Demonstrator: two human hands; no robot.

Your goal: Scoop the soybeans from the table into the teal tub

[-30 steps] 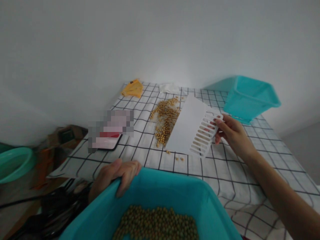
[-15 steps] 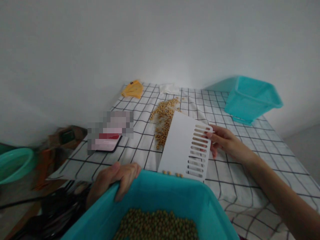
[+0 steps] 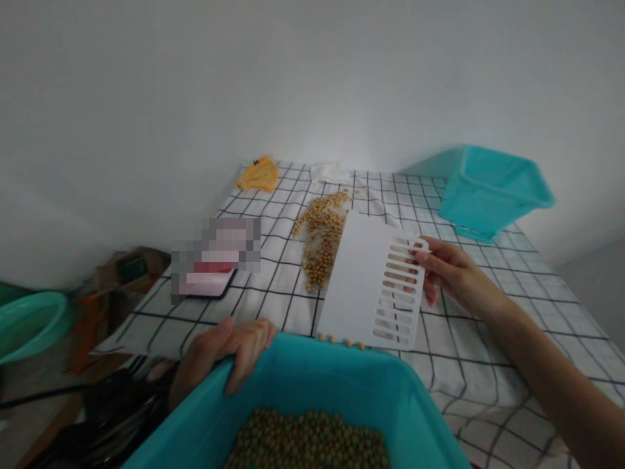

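Note:
My left hand (image 3: pixel 232 348) grips the far left rim of a teal plastic bin (image 3: pixel 332 361) at the table's near edge. A bed of round beans (image 3: pixel 307 440) covers the bin's floor. Between the thumb and fingers of my right hand (image 3: pixel 446 270) is the right side of a white slotted plastic board (image 3: pixel 359 273). Tilted above the cloth, the board has its lower edge close to the bin's far rim. Several single beans (image 3: pixel 348 342) sit along that edge. Left of the board lies a scattered pile of yellow beans (image 3: pixel 319 244).
A checkered cloth (image 3: pixel 273 260) covers the table. On it are a partly blurred phone (image 3: pixel 209 281) at left, a yellow cloth item (image 3: pixel 261 174) and a white cloth (image 3: pixel 329 172) at the back. A second teal bin (image 3: pixel 493 189) stands tilted back right. A green basin (image 3: pixel 36 326) is lower left.
My right hand has moved the board slightly to the right, away from the bean pile. The beans along its lower edge are spread a little wider. My left hand stays on the rim.

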